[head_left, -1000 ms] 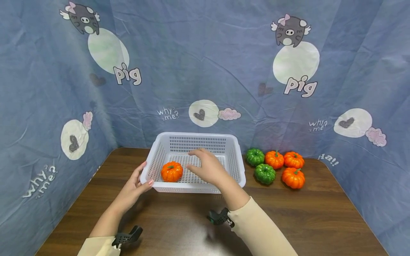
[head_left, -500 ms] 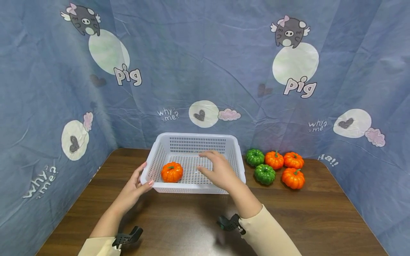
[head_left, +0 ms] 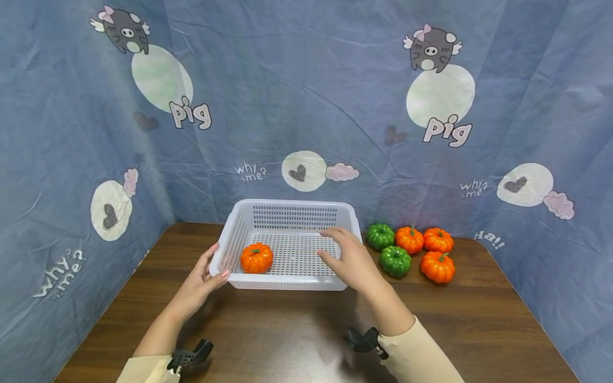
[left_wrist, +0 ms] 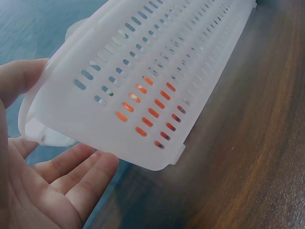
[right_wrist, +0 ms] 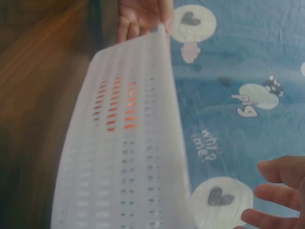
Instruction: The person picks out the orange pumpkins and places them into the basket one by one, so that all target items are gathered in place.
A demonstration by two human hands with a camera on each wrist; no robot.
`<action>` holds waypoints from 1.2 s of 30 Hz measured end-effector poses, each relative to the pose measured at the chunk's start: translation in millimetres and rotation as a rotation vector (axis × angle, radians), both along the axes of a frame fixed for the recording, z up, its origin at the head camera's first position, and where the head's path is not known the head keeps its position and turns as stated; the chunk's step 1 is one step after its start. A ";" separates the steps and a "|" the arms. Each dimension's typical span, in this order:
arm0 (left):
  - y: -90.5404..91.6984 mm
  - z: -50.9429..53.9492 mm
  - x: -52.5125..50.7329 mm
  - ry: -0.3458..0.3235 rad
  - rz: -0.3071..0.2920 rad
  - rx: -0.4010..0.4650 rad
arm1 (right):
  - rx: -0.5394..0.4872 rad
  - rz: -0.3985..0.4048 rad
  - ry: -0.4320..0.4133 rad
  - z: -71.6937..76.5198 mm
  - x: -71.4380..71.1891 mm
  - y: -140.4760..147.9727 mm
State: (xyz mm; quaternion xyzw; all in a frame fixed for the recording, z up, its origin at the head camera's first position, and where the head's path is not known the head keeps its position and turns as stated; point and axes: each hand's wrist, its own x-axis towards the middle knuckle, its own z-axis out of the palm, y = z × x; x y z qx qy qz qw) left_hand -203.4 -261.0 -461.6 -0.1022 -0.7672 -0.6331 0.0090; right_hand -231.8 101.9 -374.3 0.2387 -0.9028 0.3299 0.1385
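L hand grips basket at L end; R hand, loose & empty, hides near R corner. 1 pumpkin inside.

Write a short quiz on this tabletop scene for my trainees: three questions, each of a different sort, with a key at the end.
1. Counting: How many glossy orange ribbed pumpkins lie outside the white perforated plastic basket?

2. True or false: The person's right hand has its fingers wrapped around a pumpkin.

3. Multiple choice: What is the person's left hand holding?
A) An orange pumpkin
B) The basket, near a corner
C) Nothing

Key:
1. Three; one more sits inside the basket.
2. False; the right hand is open and holds nothing.
3. B
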 end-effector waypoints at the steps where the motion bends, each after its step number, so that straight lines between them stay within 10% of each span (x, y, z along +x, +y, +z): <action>1: 0.0 -0.2 -0.2 0.000 0.002 0.000 | -0.003 -0.006 0.004 -1.2 -0.2 2.6; 36: -1.9 -2.6 -0.2 -0.007 -0.007 -0.015 | -0.110 -0.289 0.054 -40.4 -7.3 113.5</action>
